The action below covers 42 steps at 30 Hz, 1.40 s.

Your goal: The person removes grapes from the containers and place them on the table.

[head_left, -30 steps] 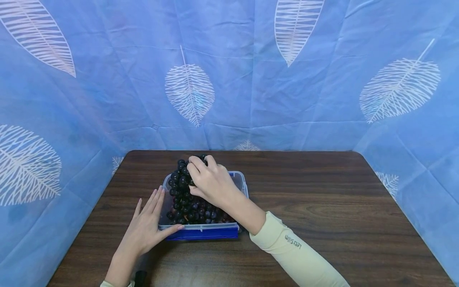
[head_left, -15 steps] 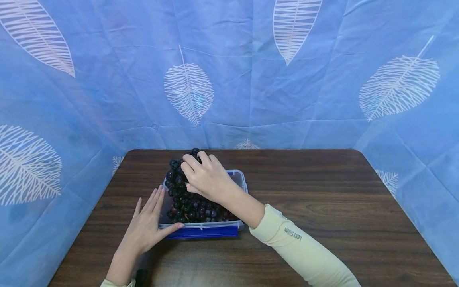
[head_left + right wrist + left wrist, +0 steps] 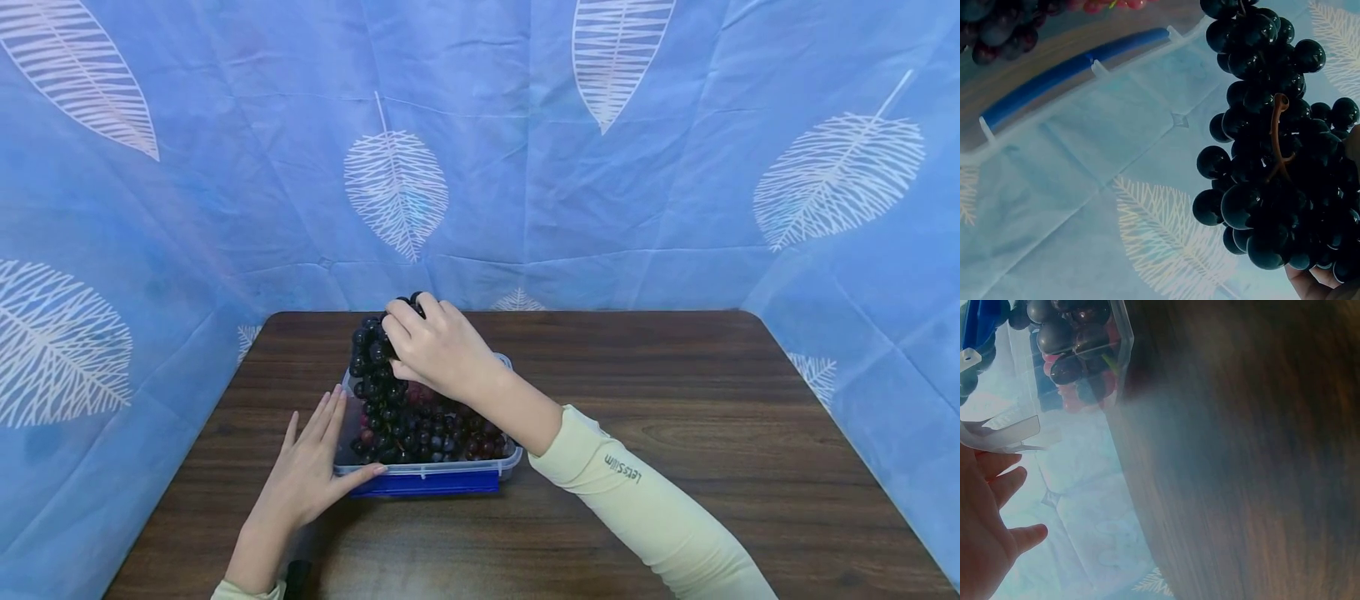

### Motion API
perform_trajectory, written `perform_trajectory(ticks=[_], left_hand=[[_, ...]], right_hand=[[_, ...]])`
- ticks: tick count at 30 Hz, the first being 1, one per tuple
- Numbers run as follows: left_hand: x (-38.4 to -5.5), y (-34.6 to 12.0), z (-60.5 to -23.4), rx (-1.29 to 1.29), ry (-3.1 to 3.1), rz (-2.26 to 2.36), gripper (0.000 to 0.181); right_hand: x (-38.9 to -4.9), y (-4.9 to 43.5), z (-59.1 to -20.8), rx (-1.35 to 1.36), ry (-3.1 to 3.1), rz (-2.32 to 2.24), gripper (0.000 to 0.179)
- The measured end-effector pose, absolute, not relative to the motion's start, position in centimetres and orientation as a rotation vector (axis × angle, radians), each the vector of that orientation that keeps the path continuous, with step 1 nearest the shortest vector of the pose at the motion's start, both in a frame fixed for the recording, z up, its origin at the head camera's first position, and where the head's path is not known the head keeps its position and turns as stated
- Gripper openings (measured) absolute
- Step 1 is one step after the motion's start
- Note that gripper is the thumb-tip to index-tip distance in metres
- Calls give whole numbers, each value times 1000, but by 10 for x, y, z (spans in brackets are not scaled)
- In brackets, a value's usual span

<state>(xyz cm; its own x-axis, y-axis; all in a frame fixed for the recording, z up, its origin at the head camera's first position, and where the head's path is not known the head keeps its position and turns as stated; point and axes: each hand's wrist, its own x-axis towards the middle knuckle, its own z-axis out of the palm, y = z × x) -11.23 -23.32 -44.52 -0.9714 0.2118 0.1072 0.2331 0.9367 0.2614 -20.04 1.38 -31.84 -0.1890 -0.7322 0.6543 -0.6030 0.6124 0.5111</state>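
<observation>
My right hand (image 3: 438, 346) grips a bunch of black grapes (image 3: 369, 350) and holds its upper part over the back left of a clear plastic container (image 3: 412, 471). The bunch's brown stem (image 3: 1277, 134) shows in the right wrist view. The bunch hangs down towards the grapes (image 3: 442, 437), dark and reddish, that lie inside the container. With fingers straight, my left hand (image 3: 300, 479) rests against the container's left side, its thumb along the front rim. My palm hides part of the bunch in the head view.
A blue latch (image 3: 425, 485) runs along the container's front side. The brown wooden table (image 3: 675, 417) extends to the right. Behind it hangs a blue cloth (image 3: 480, 192) with white leaf prints. A small black object (image 3: 297, 575) is beside my left wrist.
My right hand has moved up and away, lifting the bunch with it, and more of the grapes in the container now show. The left hand has stayed in place.
</observation>
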Motion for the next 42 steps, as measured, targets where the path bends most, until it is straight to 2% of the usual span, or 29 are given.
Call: perform_trajectory(ticks=[18, 42], left_hand=[[-112, -231, -446, -334, -3004, -409, 116], [-112, -232, -444, -331, -3012, -452, 118]], right_hand=[[-206, 23, -293, 1066, -1764, -257, 46], [-215, 49, -263, 1020, -1771, -271, 59]])
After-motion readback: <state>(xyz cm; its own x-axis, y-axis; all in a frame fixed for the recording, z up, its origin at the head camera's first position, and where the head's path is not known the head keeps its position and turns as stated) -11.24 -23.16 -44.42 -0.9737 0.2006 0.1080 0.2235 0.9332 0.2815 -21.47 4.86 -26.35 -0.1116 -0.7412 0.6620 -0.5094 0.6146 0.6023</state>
